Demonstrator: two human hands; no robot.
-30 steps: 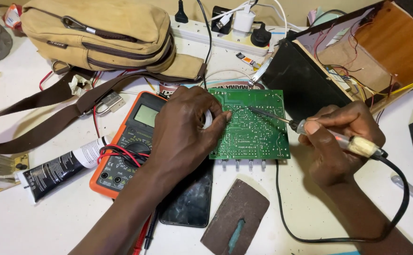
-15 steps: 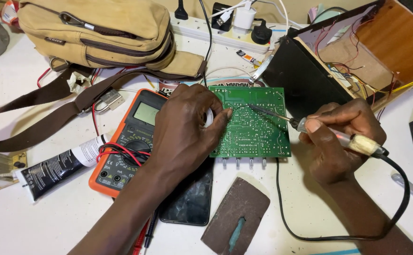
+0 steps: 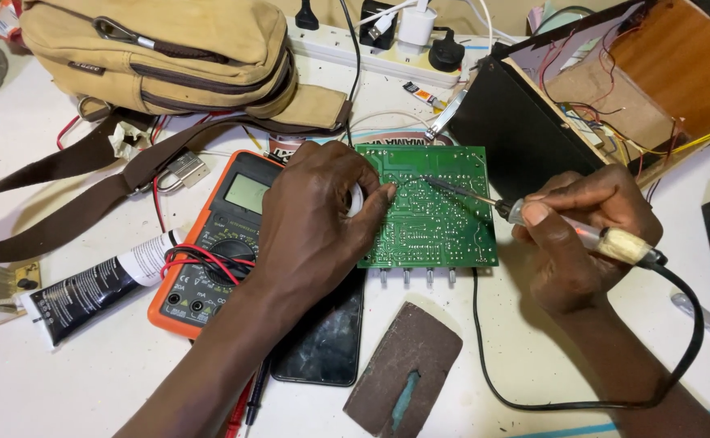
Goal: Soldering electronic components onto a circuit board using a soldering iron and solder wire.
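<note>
Both hands unmoved: left hand [image 3: 314,219] pins circuit board [image 3: 436,219], right hand [image 3: 582,235] grips soldering iron [image 3: 533,215]

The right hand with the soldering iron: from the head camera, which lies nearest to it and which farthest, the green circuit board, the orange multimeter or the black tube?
1. Green circuit board, just left of the right hand.
2. Orange multimeter, beyond the left hand.
3. Black tube, far left.

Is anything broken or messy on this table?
The wooden box at the top right lies open with loose wires spilling out. The black phone lies half under the green circuit board. Cables and a bag strap sprawl across the table.
</note>
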